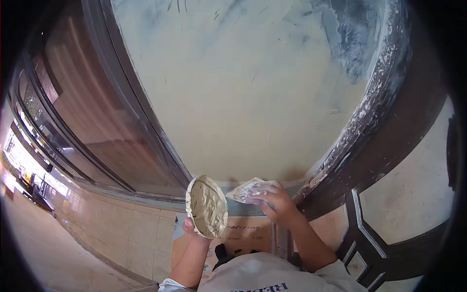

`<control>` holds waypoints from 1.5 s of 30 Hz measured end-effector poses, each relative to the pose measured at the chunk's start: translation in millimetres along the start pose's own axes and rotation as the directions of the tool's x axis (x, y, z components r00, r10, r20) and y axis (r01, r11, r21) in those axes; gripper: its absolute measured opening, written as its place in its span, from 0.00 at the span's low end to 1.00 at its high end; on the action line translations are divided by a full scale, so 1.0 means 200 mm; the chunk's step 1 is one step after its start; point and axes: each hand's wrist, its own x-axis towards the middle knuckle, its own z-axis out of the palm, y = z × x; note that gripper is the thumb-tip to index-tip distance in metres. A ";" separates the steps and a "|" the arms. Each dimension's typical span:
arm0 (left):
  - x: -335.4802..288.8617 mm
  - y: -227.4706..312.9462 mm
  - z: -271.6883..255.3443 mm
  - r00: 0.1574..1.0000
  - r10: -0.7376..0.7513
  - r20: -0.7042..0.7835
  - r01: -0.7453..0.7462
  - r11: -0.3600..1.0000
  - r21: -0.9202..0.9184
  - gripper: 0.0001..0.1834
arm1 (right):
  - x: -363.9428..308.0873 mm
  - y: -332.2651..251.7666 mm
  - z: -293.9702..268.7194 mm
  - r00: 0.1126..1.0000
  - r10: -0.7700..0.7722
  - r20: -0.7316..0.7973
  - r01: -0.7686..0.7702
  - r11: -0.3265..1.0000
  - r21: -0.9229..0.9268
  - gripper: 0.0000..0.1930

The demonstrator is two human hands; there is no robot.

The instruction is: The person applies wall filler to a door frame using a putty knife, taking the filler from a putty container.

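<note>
My left hand [189, 228] grips a round, shallow lid [188, 202] from below and holds it tilted. Wet cream putty [210, 208] is spread across its inner face in ridges. Just to its right, my right hand [276, 200] is closed on a flat putty spreader [243, 191] smeared with white, its edge close to the lid's rim. Beyond both hands rises a wall panel [233, 107] coated mostly in smooth cream putty. At its upper right is a rough blue-grey patch [351, 44], and thin dark marks dot the surface.
A dark wooden frame [131, 97] with glass borders the panel on the left. Along the right runs a chipped, white-flecked dark edge [362, 114]. Below my hands lies a printed sheet [182, 243] on the tiled floor [131, 226]. Dark trim with pale panels [404, 204] stands at lower right.
</note>
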 end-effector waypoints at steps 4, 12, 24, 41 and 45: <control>0.04 0.07 -0.04 0.998 -0.008 0.062 0.009 1.000 -0.014 0.55 | 0.03 -0.04 0.06 0.997 -0.070 -0.023 0.068 0.994 -0.087 0.17; 0.12 0.21 0.00 0.999 -0.027 0.033 0.025 0.998 0.053 0.57 | 0.14 -0.10 0.17 0.972 -0.211 -0.105 0.191 0.966 -0.175 0.18; 0.16 0.31 -0.05 0.998 0.061 0.001 -0.061 0.988 0.142 0.60 | 0.27 -0.22 0.32 0.951 -0.293 -0.095 0.253 0.919 -0.302 0.17; 0.14 0.27 0.04 0.999 0.034 0.019 -0.037 0.982 0.185 0.60 | 0.26 -0.22 0.39 0.897 -0.410 -0.162 0.275 0.807 -0.522 0.10; 0.12 0.23 0.02 0.998 0.014 0.069 -0.029 0.975 0.219 0.61 | 0.22 -0.21 0.39 0.909 -0.364 -0.203 0.229 0.844 -0.485 0.10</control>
